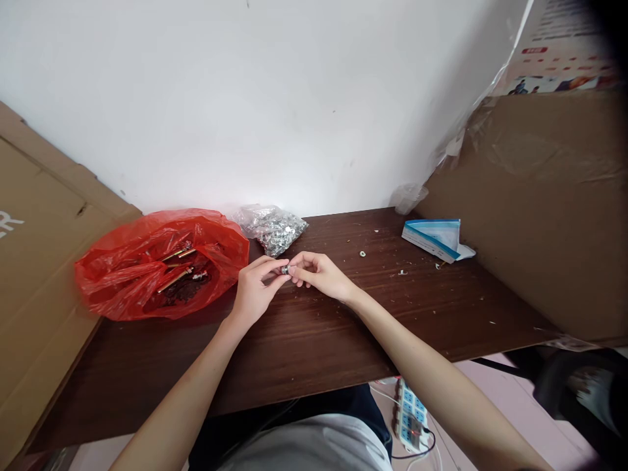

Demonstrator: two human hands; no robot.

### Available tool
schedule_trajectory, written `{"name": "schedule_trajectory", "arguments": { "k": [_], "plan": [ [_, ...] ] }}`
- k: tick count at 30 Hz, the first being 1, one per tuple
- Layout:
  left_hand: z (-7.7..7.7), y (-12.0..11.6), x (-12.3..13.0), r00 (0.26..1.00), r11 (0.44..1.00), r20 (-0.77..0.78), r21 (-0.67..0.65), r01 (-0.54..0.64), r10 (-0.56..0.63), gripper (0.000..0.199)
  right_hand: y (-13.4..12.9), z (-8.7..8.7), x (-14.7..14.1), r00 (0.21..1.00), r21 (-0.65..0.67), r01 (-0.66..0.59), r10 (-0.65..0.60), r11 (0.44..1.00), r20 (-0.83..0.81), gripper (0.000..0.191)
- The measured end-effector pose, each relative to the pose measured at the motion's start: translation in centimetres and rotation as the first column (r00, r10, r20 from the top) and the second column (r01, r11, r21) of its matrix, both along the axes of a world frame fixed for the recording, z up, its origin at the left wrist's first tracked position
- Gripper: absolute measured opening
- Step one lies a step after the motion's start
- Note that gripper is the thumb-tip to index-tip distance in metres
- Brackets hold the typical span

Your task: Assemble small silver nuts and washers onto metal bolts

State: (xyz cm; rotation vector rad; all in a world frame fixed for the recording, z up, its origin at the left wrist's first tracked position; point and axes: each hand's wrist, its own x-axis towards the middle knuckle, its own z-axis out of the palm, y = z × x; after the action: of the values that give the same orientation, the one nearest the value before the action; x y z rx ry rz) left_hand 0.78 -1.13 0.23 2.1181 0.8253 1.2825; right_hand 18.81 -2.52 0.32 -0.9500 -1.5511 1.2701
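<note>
My left hand (256,288) and my right hand (318,273) meet over the dark brown table (314,353). Between their fingertips is a small round metal part (284,269), pinched from both sides. Its details are too small to tell. Just behind my hands lies a clear plastic bag (277,230) full of small shiny metal pieces. To the left of my left hand, an open red plastic bag (122,275) holds gold-coloured rods and small dark parts.
A blue and white folded packet (434,239) lies at the right, near a cardboard box (549,196). Another cardboard box (44,261) stands at the left. A small ring (362,254) and white scraps dot the table. A power strip (411,415) is below the front edge.
</note>
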Motion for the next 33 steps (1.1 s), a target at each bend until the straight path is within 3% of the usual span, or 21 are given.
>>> {"name": "schedule_trajectory", "arguments": {
  "k": [4, 9, 13, 17, 20, 25, 29, 33],
  "plan": [
    [-0.01, 0.0, -0.02, 1.0, 1.0, -0.012, 0.005, -0.003, 0.003, 0.023, 0.17, -0.32, -0.08, 0.999, 0.019, 0.015, -0.016, 1.0, 0.04, 0.04],
    [-0.06, 0.07, -0.05, 1.0, 1.0, -0.013, 0.014, -0.009, 0.009, 0.021, 0.16, -0.29, 0.02, 0.999, 0.063, 0.042, -0.042, 0.997, -0.001, 0.033],
    [-0.13, 0.07, -0.03, 1.0, 1.0, -0.013, 0.02, -0.003, 0.004, 0.022, 0.08, -0.25, -0.01, 0.999, 0.082, 0.012, -0.015, 0.997, 0.036, 0.03],
    [-0.2, 0.09, -0.01, 1.0, 1.0, -0.009, 0.013, 0.002, -0.002, 0.022, 0.15, -0.39, 0.03, 0.994, 0.079, 0.048, -0.055, 0.996, 0.097, 0.04],
    [-0.19, 0.11, -0.04, 1.0, 1.0, -0.002, -0.004, -0.001, 0.001, 0.022, 0.09, -0.35, 0.14, 0.991, 0.108, 0.069, -0.081, 0.992, 0.103, 0.033],
    [-0.16, 0.09, -0.06, 1.0, 1.0, 0.0, -0.02, 0.005, -0.005, 0.022, -0.05, -0.23, 0.16, 0.994, 0.127, 0.007, -0.02, 0.992, 0.105, 0.028],
    [-0.14, 0.07, -0.02, 1.0, 1.0, 0.0, -0.02, 0.004, -0.004, 0.022, 0.08, -0.32, 0.15, 0.991, 0.123, 0.016, -0.032, 0.992, 0.129, 0.039],
    [-0.06, 0.06, -0.02, 1.0, 1.0, -0.01, -0.011, -0.005, 0.005, 0.021, 0.13, -0.44, 0.18, 0.997, 0.116, 0.047, -0.055, 0.992, 0.063, 0.031]
  ]
}}
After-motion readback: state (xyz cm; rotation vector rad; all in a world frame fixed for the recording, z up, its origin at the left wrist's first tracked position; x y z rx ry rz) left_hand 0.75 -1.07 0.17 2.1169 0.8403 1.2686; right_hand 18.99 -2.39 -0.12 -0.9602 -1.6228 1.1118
